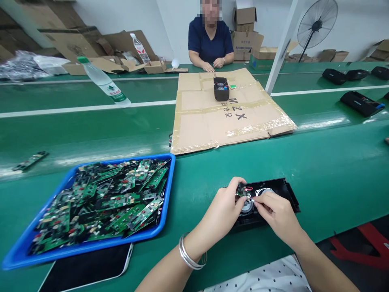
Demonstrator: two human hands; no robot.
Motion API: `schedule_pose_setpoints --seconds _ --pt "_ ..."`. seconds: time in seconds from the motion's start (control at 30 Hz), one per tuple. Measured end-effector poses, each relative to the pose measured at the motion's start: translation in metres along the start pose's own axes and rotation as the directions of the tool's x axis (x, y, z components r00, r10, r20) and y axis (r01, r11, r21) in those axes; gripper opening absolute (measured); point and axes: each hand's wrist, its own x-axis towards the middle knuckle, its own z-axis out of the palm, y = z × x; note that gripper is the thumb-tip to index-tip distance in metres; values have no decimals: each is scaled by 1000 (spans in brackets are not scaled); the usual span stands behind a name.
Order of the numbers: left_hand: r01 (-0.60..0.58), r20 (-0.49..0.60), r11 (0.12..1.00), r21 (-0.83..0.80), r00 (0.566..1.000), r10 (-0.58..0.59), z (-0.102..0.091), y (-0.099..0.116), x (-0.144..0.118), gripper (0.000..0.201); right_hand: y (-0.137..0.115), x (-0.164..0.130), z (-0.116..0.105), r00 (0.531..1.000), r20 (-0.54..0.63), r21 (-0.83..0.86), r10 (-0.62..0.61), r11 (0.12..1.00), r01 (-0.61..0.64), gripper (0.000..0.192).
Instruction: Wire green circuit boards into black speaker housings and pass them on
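A black plastic speaker housing (287,190) lies on the green belt near the front edge, with round speaker drivers inside it. My left hand (223,213) holds a small green circuit board (242,189) over the housing, a red wire showing beside it. My right hand (275,211) pinches something thin and white at the board's edge; what it is cannot be told. A silver bracelet sits on my left wrist.
A blue tray (170,178) heaped with green circuit boards sits left of my hands, a tablet (88,267) under its front edge. Flattened cardboard (212,121) with a black housing (221,89) lies ahead. A seated person (209,40) faces me. Water bottle (105,83), black housings (360,103) right.
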Motion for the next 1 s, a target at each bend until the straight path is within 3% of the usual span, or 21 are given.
schedule_pose_setpoints --seconds 0.13,0.4,0.6,0.83,1.0 --pt "-14 0 1000 1 1000 14 0 1 -1 31 3 2 7 995 2 -166 -100 981 99 24" --pt "-17 -10 999 34 1000 18 -2 4 -2 32 2 -1 12 996 -22 -188 -83 979 78 23" --pt "-59 -3 993 98 998 59 -3 9 -3 33 -2 5 7 979 80 -341 -190 917 206 29" --pt "-149 12 981 123 989 149 0 7 -6 31 1 4 12 995 25 -388 -95 917 98 35" --pt "-154 13 983 104 988 154 0 7 -3 28 4 4 13 994 -74 -278 78 956 -95 30"
